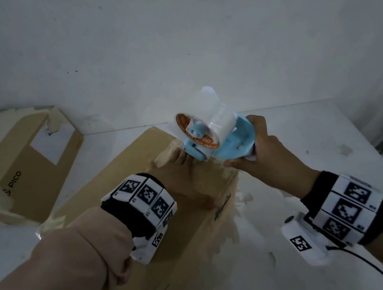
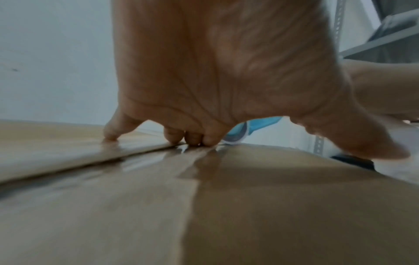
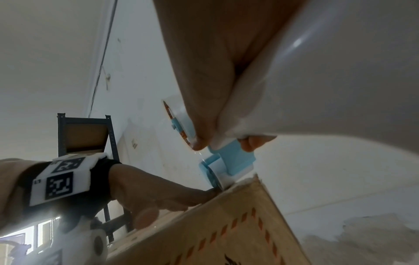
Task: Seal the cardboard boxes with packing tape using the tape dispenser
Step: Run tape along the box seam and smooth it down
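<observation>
A brown cardboard box (image 1: pixel 125 177) lies in front of me on the white table, flaps closed, with clear tape (image 2: pixel 158 161) along its seam. My left hand (image 1: pixel 183 178) lies flat on top of it, and its fingertips (image 2: pixel 192 139) press the tape near the far edge. My right hand (image 1: pixel 260 156) grips the white handle of a light-blue tape dispenser (image 1: pixel 211 136) that carries a clear tape roll. The dispenser's front end (image 3: pixel 217 177) touches the box's far top edge, right beside my left fingertips.
A second cardboard box (image 1: pixel 20 162), marked PICO and carrying a white label, sits at the back left, with torn paper scraps around it. The white table (image 1: pixel 310 138) meets a white wall behind. Metal shelving (image 3: pixel 86 136) stands off to one side.
</observation>
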Demonstrator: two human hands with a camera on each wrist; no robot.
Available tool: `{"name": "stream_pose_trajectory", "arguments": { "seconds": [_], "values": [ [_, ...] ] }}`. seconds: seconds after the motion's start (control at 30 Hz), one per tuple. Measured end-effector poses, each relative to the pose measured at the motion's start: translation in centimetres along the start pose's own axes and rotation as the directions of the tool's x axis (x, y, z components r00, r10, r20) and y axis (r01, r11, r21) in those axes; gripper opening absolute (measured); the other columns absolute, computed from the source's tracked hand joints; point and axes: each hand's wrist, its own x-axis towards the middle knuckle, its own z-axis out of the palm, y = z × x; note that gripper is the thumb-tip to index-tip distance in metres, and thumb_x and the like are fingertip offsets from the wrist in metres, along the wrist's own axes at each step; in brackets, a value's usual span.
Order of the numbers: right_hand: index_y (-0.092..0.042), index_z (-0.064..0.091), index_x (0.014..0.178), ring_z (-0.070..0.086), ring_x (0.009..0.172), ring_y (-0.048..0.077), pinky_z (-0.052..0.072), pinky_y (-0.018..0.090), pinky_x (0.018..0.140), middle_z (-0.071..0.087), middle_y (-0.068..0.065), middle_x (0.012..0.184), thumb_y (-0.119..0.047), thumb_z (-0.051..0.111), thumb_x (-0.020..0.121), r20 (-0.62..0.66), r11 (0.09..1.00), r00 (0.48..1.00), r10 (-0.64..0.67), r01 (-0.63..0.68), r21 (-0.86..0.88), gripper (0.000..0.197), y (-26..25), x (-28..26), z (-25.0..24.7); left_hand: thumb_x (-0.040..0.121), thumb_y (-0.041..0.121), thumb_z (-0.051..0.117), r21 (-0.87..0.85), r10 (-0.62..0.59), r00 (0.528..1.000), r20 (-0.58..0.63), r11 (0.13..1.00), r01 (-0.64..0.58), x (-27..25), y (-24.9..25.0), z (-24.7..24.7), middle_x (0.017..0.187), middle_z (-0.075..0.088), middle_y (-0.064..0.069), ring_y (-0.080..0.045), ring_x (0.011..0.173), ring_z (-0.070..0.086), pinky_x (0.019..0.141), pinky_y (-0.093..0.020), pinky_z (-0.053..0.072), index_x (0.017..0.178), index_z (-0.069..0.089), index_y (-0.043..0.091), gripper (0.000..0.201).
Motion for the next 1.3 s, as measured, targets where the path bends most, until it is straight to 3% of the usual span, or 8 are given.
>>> {"name": "stream_pose_trajectory", "arguments": {
  "seconds": [0.13,0.4,0.5,0.63,0.77,0.9,1.17,1.3],
  "values": [
    [-0.028,0.023,0.113,0.056,0.079,-0.001,0.045,0.012,0.066,0.051,-0.021,0.089,-0.024,0.075,0.075,-0.007,1.0,1.0,0.026,-0.026,0.014,0.065,-0.1,-0.7,-0.3,0.054,0.081,0.058,-0.036,-0.011,1.0,0.0,0.999,0.011,-0.1,0.3,0.3,0.154,-0.017,0.008,-0.016,0.144,-0.011,0.113,-0.052,0.002,0.143,-0.021,0.028,0.131],
    [-0.027,0.025,0.11,0.059,0.072,0.002,0.045,0.011,0.061,0.055,-0.015,0.08,-0.019,0.074,0.076,0.01,0.999,0.999,0.05,-0.05,-0.022,0.06,-0.2,-2.8,-2.0,0.045,0.088,0.054,-0.035,-0.02,0.998,0.056,0.999,0.022,1.1,-0.2,0.9,0.151,-0.028,0.012,-0.01,0.141,-0.02,0.11,-0.061,-0.002,0.141,-0.026,0.031,0.137],
    [-0.032,0.028,0.104,0.059,0.065,-0.004,0.045,0.006,0.059,0.055,-0.015,0.066,-0.017,0.078,0.071,-0.043,0.994,0.993,0.111,-0.11,0.014,0.061,0.7,-5.2,-3.6,0.047,0.087,0.055,-0.027,-0.026,0.997,0.076,0.999,0.028,1.3,-0.4,0.9,0.149,-0.032,0.013,-0.009,0.14,-0.021,0.11,-0.061,-0.001,0.141,-0.028,0.026,0.139],
    [-0.036,0.032,0.095,0.058,0.071,-0.012,0.044,0.002,0.06,0.056,-0.011,0.077,-0.012,0.08,0.068,-0.095,0.989,0.985,0.145,-0.14,0.052,0.06,1.0,-6.9,-3.9,0.05,0.083,0.058,-0.004,-0.029,0.997,0.077,1.0,0.029,1.3,0.0,0.7,0.149,-0.032,0.014,-0.01,0.141,-0.02,0.111,-0.06,0.0,0.141,-0.027,0.025,0.138],
    [-0.033,0.03,0.097,0.06,0.066,0.003,0.044,0.004,0.058,0.059,0.001,0.078,-0.011,0.078,0.071,-0.115,0.988,0.985,0.128,-0.116,0.102,0.058,0.7,-6.3,-2.7,0.059,0.076,0.06,0.074,-0.051,0.998,0.042,0.996,0.047,1.6,-0.1,0.2,0.152,-0.027,0.007,-0.013,0.143,-0.016,0.112,-0.056,0.001,0.144,-0.024,0.019,0.132],
    [-0.029,0.024,0.106,0.058,0.063,-0.002,0.045,0.006,0.056,0.056,-0.004,0.073,-0.014,0.076,0.074,-0.142,0.99,0.983,0.113,-0.099,0.105,0.062,0.5,-4.8,-0.6,0.072,0.07,0.053,0.15,-0.028,0.997,-0.068,0.988,0.038,2.2,-0.8,0.1,0.155,-0.019,0.002,-0.014,0.144,-0.01,0.114,-0.051,0.003,0.146,-0.017,0.014,0.117],
    [-0.028,0.021,0.109,0.057,0.074,-0.013,0.046,0.004,0.06,0.054,-0.016,0.079,-0.018,0.075,0.074,-0.185,0.988,0.974,0.128,-0.109,0.109,0.065,0.3,-5.1,0.4,0.078,0.064,0.053,0.101,0.024,0.999,0.038,0.995,-0.027,2.8,-0.2,0.4,0.154,-0.023,0.006,-0.016,0.144,-0.01,0.114,-0.055,0.013,0.146,-0.019,0.022,0.107],
    [-0.03,0.022,0.108,0.061,0.076,0.001,0.048,0.01,0.062,0.056,-0.01,0.077,-0.021,0.074,0.075,-0.17,0.988,0.975,0.143,-0.13,0.089,0.062,0.3,-5.7,0.2,0.081,0.06,0.052,0.093,0.043,0.998,0.042,0.995,-0.047,2.6,-0.3,0.3,0.153,-0.025,0.006,-0.015,0.144,-0.012,0.113,-0.054,0.013,0.145,-0.02,0.021,0.104]
  ]
}}
